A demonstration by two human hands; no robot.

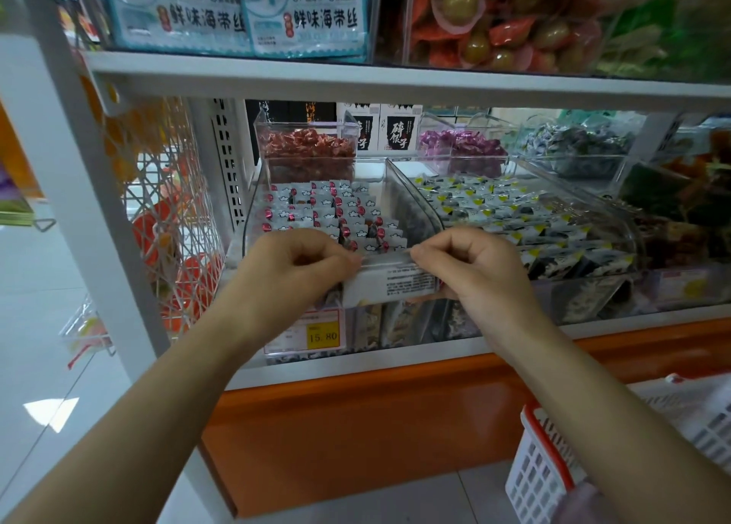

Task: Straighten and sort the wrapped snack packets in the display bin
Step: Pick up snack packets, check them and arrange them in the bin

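Observation:
A clear display bin (389,189) on the lower shelf holds rows of white snack packets (328,213) with red marks, standing upright. At the bin's front edge I hold a small stack of white packets (389,282), printed backs facing me. My left hand (300,256) pinches the stack's left end and my right hand (468,260) pinches its right end, fingers curled on both. The stack's lower corners are hidden behind my hands.
Next to it on the right, another clear bin (617,223) holds white, black and yellow packets. Behind stand bins of red candies (308,149) and purple candies (463,147). A yellow price tag (322,335) hangs below. A white basket (542,468) sits at lower right. The upper shelf edge (356,78) overhangs.

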